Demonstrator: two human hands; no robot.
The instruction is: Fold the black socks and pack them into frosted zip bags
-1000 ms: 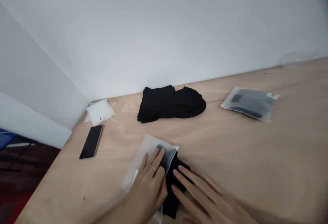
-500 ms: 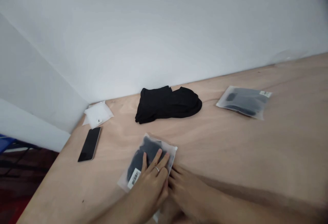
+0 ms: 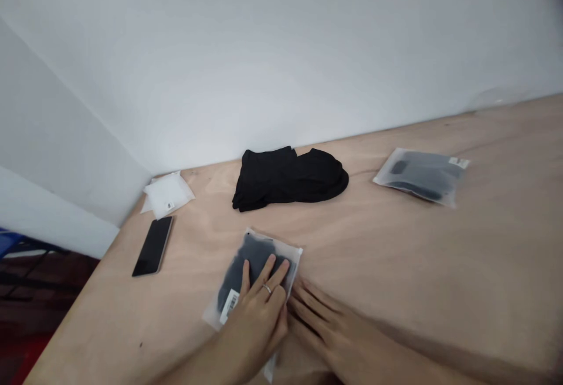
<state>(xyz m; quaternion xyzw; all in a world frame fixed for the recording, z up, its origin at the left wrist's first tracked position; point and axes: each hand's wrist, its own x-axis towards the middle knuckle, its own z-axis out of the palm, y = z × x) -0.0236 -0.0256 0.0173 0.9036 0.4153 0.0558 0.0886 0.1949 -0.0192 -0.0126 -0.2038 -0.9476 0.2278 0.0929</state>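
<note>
A frosted zip bag (image 3: 290, 251) with dark folded fabric inside and a white barcode label lies flat on the table near me. My left hand (image 3: 259, 308), a ring on one finger, rests on top of it with fingers spread, pressing it down. Beside the bag's right edge is my right hand (image 3: 323, 320), its fingers stretched out, fingertips close to that edge; I cannot tell if they touch it. Black fabric that looks like a stack of socks (image 3: 285, 178) lies beyond the bag. A narrow pale strip shows below my left hand.
At the right lies another frosted bag (image 3: 420, 176) with dark contents. On the left are a phone (image 3: 153, 247) and white packets (image 3: 169, 194). The wooden table (image 3: 440, 267) meets a white wall (image 3: 281, 56) at the back; its left edge drops off towards dark floor.
My right hand has shifted slightly right and its fingers have straightened beside the bag. My left hand stays on the bag. The view has moved a little.
</note>
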